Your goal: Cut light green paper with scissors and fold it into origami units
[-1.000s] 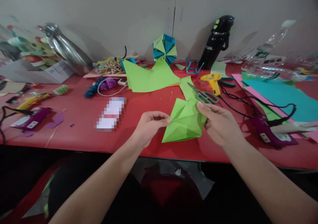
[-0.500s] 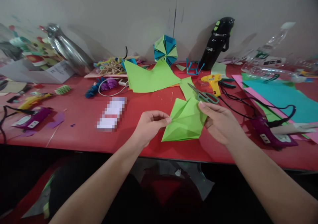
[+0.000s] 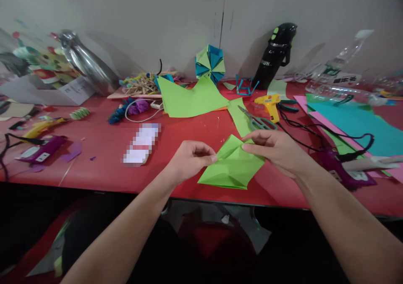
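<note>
While both hands pinch green paper, near table edge

A bright green folded paper with sharp creases lies nearly flat, low over the near edge of the red counter, its far corner lifted and its left point pinched.

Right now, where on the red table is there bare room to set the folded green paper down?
Bare red tabletop lies between the blurred white card and the purple glue gun, left of the left hand. Right of the right hand it is crowded: grey-handled scissors, yellow glue gun, black cord.
</note>
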`<action>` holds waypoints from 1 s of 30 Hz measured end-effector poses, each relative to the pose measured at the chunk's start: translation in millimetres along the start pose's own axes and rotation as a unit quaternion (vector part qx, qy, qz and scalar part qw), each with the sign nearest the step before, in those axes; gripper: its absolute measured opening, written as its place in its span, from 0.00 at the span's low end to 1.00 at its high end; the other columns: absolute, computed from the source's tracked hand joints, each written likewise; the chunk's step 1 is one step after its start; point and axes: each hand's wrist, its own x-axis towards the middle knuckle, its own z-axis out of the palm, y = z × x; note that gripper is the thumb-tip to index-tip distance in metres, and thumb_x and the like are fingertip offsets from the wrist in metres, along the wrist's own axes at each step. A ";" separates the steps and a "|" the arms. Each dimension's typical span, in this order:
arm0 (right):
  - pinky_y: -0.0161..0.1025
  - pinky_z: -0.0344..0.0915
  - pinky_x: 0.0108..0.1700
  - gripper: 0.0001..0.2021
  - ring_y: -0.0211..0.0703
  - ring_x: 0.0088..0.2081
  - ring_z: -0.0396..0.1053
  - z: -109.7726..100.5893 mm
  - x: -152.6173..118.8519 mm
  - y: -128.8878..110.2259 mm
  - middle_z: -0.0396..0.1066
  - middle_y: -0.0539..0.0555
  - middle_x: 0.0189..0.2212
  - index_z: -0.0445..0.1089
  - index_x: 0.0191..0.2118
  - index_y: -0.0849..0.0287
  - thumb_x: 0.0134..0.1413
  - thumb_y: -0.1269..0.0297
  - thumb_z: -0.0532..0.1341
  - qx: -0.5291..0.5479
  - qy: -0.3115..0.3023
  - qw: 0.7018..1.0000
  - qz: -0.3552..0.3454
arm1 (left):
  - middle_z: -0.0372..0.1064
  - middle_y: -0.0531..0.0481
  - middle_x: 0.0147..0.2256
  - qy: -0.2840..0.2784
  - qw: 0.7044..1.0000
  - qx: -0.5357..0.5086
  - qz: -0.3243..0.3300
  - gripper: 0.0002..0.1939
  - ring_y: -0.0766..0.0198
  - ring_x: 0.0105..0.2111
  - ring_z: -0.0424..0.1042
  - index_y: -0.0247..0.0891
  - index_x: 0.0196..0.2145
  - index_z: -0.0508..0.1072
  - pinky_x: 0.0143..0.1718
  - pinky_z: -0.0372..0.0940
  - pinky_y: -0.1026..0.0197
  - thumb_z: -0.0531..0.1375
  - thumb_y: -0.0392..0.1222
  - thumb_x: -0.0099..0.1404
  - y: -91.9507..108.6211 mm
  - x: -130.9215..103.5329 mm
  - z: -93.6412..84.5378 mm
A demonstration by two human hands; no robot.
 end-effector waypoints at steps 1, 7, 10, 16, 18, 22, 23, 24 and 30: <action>0.38 0.72 0.38 0.19 0.43 0.37 0.77 -0.2 0.2 -0.5 0.82 0.54 0.38 0.81 0.42 0.52 0.43 0.55 0.76 -0.005 -0.016 1.000 0.000 | 0.74 0.49 0.27 -0.007 1.000 0.011 0.006 0.06 0.66 0.29 0.70 0.35 0.28 0.78 0.34 0.64 0.63 0.68 0.41 0.56 0.6 -0.7 0.0; 0.37 0.68 0.33 0.12 0.42 0.31 0.74 6.7 1.5 -1.4 0.80 0.52 0.31 0.82 0.33 0.54 0.44 0.53 0.75 -0.059 -0.050 0.997 -0.017 | 0.75 0.49 0.28 -0.054 0.996 0.058 0.029 0.06 0.66 0.28 0.71 0.36 0.29 0.79 0.33 0.64 0.63 0.66 0.41 0.59 1.3 -2.8 0.6; 0.37 0.65 0.30 0.11 0.40 0.28 0.71 9.2 1.3 -2.0 0.78 0.51 0.28 0.81 0.29 0.54 0.43 0.54 0.75 -0.064 -0.036 0.997 -0.036 | 0.75 0.49 0.28 -0.052 0.996 0.060 0.028 0.06 0.65 0.28 0.71 0.36 0.28 0.79 0.33 0.64 0.63 0.66 0.41 0.58 0.0 -2.0 0.4; 0.37 0.62 0.28 0.13 0.38 0.26 0.68 14.8 1.3 -4.3 0.76 0.51 0.26 0.80 0.27 0.56 0.47 0.51 0.73 -0.061 -0.007 0.997 -0.047 | 0.74 0.49 0.27 -0.063 0.997 0.049 0.022 0.06 0.65 0.28 0.70 0.36 0.28 0.79 0.32 0.64 0.63 0.67 0.41 0.58 -1.0 -1.1 0.7; 0.36 0.60 0.26 0.13 0.37 0.25 0.66 19.3 2.0 -4.0 0.75 0.51 0.25 0.79 0.27 0.56 0.48 0.51 0.72 -0.065 0.010 0.996 -0.065 | 0.74 0.49 0.27 -0.066 0.997 0.046 0.015 0.06 0.66 0.28 0.70 0.36 0.28 0.79 0.32 0.64 0.63 0.67 0.41 0.58 -0.2 -1.0 1.1; 0.35 0.56 0.23 0.15 0.35 0.21 0.62 24.7 3.5 -2.3 0.71 0.49 0.19 0.77 0.24 0.56 0.47 0.49 0.72 -0.083 0.035 0.994 -0.062 | 0.74 0.49 0.28 -0.066 0.997 0.040 0.005 0.06 0.65 0.29 0.71 0.36 0.28 0.79 0.34 0.65 0.63 0.67 0.42 0.58 0.1 -0.6 1.0; 0.35 0.55 0.22 0.16 0.35 0.21 0.62 24.1 4.0 -1.9 0.70 0.48 0.18 0.77 0.23 0.56 0.47 0.49 0.72 -0.088 0.042 0.994 -0.058 | 0.75 0.49 0.28 -0.066 0.997 0.037 0.004 0.06 0.65 0.29 0.71 0.36 0.28 0.79 0.34 0.65 0.63 0.67 0.42 0.58 -0.4 -0.4 0.7; 0.35 0.57 0.23 0.16 0.36 0.21 0.63 22.4 4.4 -1.6 0.71 0.49 0.19 0.78 0.24 0.56 0.46 0.48 0.72 -0.091 0.044 0.993 -0.054 | 0.75 0.49 0.28 -0.065 0.997 0.034 0.004 0.06 0.65 0.29 0.71 0.36 0.28 0.79 0.34 0.65 0.63 0.67 0.42 0.57 -1.1 -0.1 0.3; 0.41 0.74 0.41 0.25 0.51 0.44 0.77 3.1 2.4 -0.7 0.81 0.54 0.43 0.81 0.45 0.50 0.35 0.57 0.78 -0.057 -0.053 0.997 0.009 | 0.74 0.49 0.27 -0.037 0.999 0.024 0.008 0.07 0.65 0.28 0.70 0.36 0.28 0.79 0.33 0.64 0.63 0.68 0.42 0.56 -3.1 2.0 -1.9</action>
